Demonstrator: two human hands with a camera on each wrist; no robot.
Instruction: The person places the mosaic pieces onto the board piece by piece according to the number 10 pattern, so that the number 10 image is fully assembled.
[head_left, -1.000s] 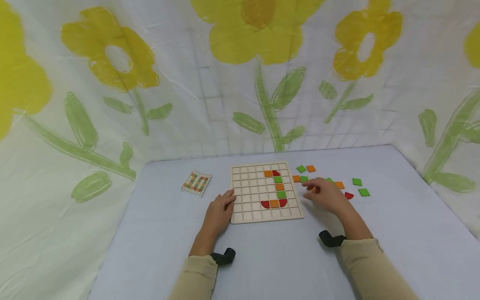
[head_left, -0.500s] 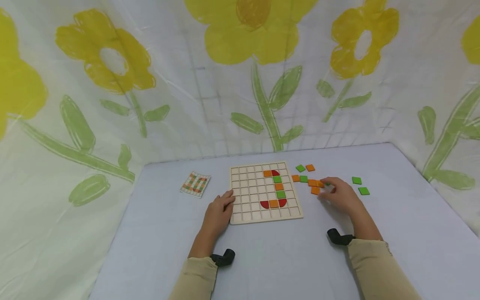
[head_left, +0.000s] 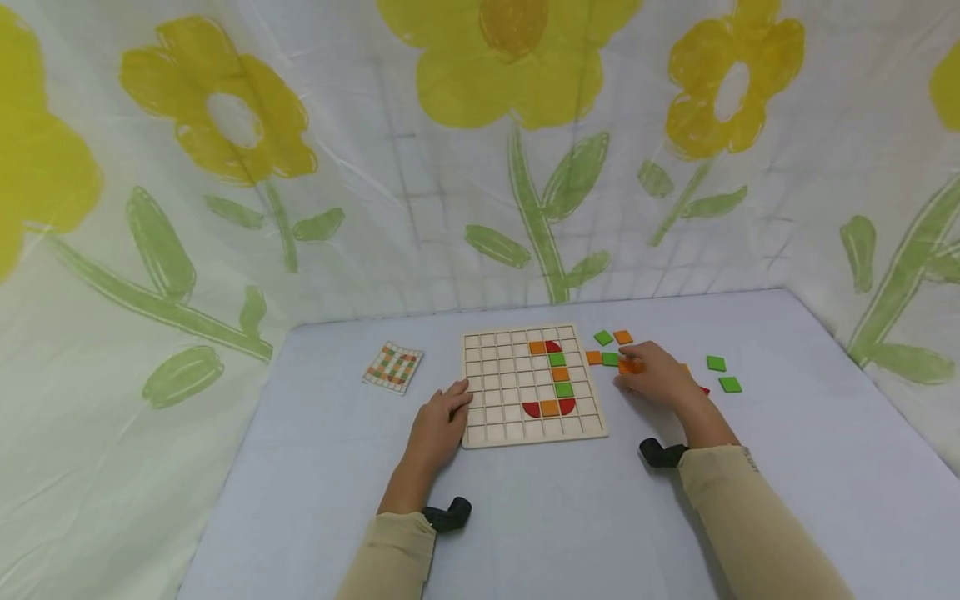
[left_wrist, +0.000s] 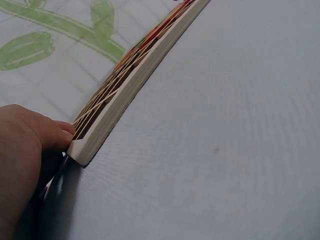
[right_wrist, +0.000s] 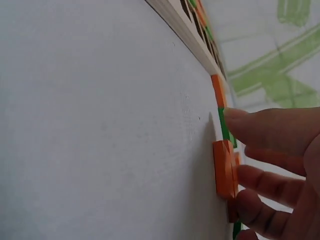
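A wooden grid board (head_left: pixel 498 421) lies mid-table, with orange, green and red pieces set in its right-hand squares. My left hand (head_left: pixel 437 427) rests at the board's left edge, fingertips touching the frame; the left wrist view has this hand (left_wrist: pixel 22 155) by a board corner. Right of the board, my right hand (head_left: pixel 660 382) hovers over loose tiles, thumb and fingers apart. In the right wrist view, an orange tile (right_wrist: pixel 222 170) lies close to the fingers of this hand (right_wrist: pixel 285 150), and a green tile (right_wrist: pixel 222 122) is near the thumb. The hand partly covers several pieces.
A small pattern card (head_left: pixel 393 367) lies left of the board. Loose green tiles (head_left: pixel 716 363) lie to the far right; another orange tile (head_left: pixel 622 337) is behind the right hand. A flower-printed cloth (head_left: pixel 480 208) hangs behind the table.
My right hand went right over the loose tiles, then came back left; it now covers orange tiles that showed half a second ago. My left hand stays at the board.
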